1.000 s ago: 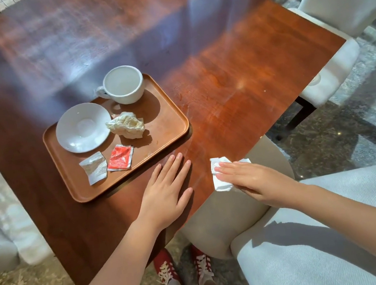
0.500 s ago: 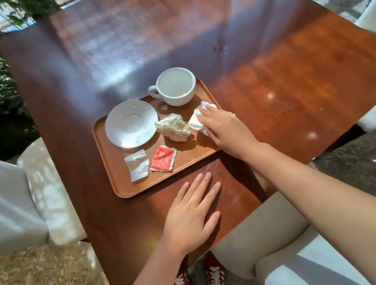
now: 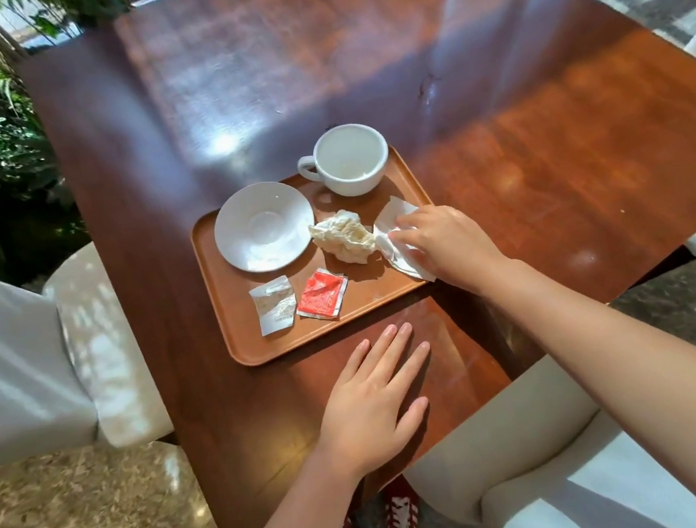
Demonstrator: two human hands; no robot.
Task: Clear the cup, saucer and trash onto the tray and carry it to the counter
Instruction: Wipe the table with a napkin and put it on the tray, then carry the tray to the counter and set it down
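Tray (image 3: 228, 330) near table edge w/ cup (image 3: 351, 162), saucer (image 3: 264, 226) & trash aboard; right hand (image 3: 448, 242) pressing white napkin (image 3: 391, 233) at right rim, so tuck it fully inside, left hand (image 3: 374, 402) spread flat on table (image 3: 506, 172).

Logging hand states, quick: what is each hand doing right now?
Left hand: open, flat on the table.
Right hand: on the white napkin; grip cannot be told.
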